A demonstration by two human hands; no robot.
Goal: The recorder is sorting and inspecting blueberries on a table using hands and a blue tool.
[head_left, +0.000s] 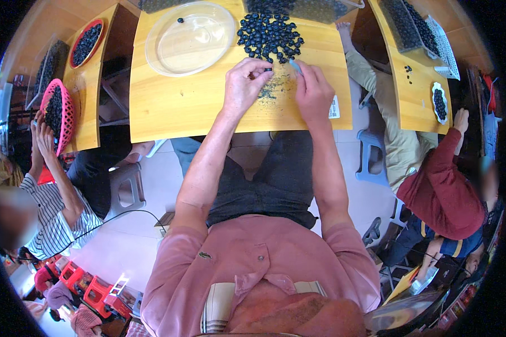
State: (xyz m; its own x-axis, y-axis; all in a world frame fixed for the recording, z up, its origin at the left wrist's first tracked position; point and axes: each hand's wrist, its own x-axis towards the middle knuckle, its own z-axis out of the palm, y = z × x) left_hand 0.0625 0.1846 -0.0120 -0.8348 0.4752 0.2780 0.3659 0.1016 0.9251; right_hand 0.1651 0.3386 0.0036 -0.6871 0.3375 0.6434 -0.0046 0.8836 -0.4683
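My left hand point(246, 85) is closed in a pinch on a single dark bead point(268, 69) over the table. Close beside it, my right hand point(314, 92) is closed round a small blue-tipped tool point(295, 66); its kind is mostly hidden by the fingers. Just beyond both hands lies a loose pile of round, shiny black beads point(267, 33). Under the hands, dark crumbs point(270, 92) are scattered on the wooden table point(174, 112). To the left of the pile sits a shallow clear plastic dish point(157, 53) with one bead point(180, 20) in it.
Clear bins point(303, 10) full of dark beads stand at the table's far edge. A white printed card point(334, 108) lies by my right wrist. At left, a person works at a pink basket point(67, 115) near a red bowl point(101, 28). At right, another sits by a white dish point(436, 90).
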